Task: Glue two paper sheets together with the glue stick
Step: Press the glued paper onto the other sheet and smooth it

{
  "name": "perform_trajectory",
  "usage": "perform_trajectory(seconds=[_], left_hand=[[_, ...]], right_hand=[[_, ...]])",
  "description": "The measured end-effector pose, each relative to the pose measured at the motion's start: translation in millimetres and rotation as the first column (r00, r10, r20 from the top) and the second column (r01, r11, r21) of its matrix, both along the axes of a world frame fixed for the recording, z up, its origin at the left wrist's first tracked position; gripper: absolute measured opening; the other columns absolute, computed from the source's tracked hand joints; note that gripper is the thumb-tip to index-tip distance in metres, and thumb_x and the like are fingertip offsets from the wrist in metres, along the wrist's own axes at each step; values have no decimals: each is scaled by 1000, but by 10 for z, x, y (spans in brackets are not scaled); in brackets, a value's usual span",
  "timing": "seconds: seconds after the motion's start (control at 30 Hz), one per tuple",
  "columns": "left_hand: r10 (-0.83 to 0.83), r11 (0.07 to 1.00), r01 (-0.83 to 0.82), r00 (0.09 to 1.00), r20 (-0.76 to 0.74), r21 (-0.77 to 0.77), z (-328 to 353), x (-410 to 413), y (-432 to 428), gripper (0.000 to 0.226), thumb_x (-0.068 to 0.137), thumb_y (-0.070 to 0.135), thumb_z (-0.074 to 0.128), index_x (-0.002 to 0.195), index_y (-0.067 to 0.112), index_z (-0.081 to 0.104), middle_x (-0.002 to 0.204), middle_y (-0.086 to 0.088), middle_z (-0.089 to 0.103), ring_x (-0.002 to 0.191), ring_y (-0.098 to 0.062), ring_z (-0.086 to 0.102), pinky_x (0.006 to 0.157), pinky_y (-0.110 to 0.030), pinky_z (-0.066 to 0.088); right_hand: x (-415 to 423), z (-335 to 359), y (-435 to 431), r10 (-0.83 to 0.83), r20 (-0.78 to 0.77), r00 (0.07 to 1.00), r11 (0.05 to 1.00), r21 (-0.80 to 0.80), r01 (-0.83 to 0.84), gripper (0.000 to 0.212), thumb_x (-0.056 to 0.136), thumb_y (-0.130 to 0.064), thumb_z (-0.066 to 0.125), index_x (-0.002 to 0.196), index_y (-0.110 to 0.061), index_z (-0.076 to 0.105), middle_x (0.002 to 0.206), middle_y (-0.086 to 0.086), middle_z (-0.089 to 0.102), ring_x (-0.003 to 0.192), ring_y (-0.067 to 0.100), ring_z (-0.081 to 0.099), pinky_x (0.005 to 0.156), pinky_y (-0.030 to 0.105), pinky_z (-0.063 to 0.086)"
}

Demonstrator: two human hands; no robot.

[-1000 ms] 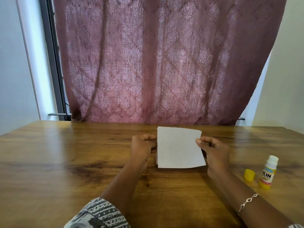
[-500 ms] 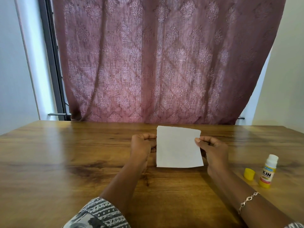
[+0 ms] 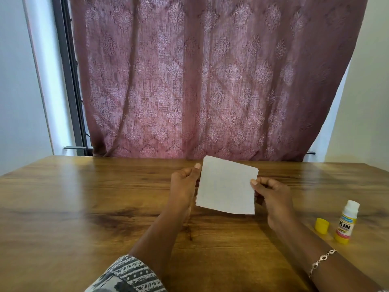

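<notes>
Since a second ago you are turning the paper sheets (image 3: pixel 227 186) clockwise: the top left corner is riding higher and the right side is sitting lower, where the top edge was running level. Your left hand (image 3: pixel 183 182) is climbing with it, thumb now up near that corner, and your right hand (image 3: pixel 273 194) is dropping a little. The glue stick (image 3: pixel 347 223) and its yellow cap (image 3: pixel 322 226) are staying put at the right of the table (image 3: pixel 84 197).

You are holding the paper sheets up off the table, between your two hands, face toward you and well apart from the glue stick. Your left hand is pinching the left edge, thumb in front and fingers behind; your right hand is pinching the right edge the same way. A thin second edge is showing along the left side, so both sheets are probably lying one on the other. Whether they are bonded yet I cannot tell.

Paper like this is likely handling as very light, thin and limp, creasing under a hard pinch, and slipping sheet against sheet while any glue is wet. Gripping lightly at opposite edges, as you are doing, is looking safest. Pressing it flat on the table is probably suiting it better than squeezing it in the air.
</notes>
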State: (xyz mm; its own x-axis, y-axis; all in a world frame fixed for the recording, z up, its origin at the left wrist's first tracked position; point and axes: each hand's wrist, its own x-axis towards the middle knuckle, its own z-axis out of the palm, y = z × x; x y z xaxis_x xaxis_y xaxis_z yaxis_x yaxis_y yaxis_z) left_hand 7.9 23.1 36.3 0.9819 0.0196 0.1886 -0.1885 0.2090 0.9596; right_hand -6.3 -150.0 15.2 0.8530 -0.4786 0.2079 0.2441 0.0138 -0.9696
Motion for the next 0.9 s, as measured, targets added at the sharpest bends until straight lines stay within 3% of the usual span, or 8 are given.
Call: perform_trajectory(seconds=[0.13,0.23,0.3,0.43,0.57,0.9], left_hand=[[23,999,-22,999,41,-34,37,15,12,21,93,21,48,82,16,65,79,3,68,73,-12,64,54,-20,48],[8,999,-4,994,106,-33,49,55,57,19,91,9,50,105,13,62,87,5,65,79,-10,61,60,-19,50],[-20,1000,22,987,162,-6,42,88,90,26,90,3,50,109,17,59,89,4,63,81,-8,60,64,-18,52],[-66,998,61,977,201,31,25,110,123,25,86,-4,53,104,9,64,82,-1,62,77,-11,60,61,-16,54],[-72,996,58,976,207,71,8,116,143,21,86,-2,54,89,15,65,83,-1,65,75,-9,61,62,-19,54],[-28,999,21,980,197,40,-14,139,134,19,84,-2,57,77,13,65,75,0,67,64,-4,64,57,-16,55]], right_hand=[[6,-6,-3,21,-19,1000,1000,-17,-22,4,82,-7,62,81,-10,64,80,5,65,72,17,58,62,27,49],[5,-6,9,42,-38,998,998,-44,-44,5,83,-8,61,86,-7,64,82,5,66,75,17,59,62,27,48],[-1,-5,15,61,-45,997,996,-61,-64,7,83,-9,61,88,-6,65,82,5,66,74,17,59,61,26,47],[-8,-5,13,77,-54,996,994,-72,-81,7,83,-9,62,88,-6,65,81,5,67,71,16,60,60,26,47],[-19,-8,20,79,-53,996,994,-75,-82,7,83,-8,61,88,-6,65,80,5,67,70,16,59,58,25,47],[-18,-12,19,81,-70,994,994,-65,-85,9,82,-9,61,90,-6,65,81,5,66,72,16,59,61,27,49]])
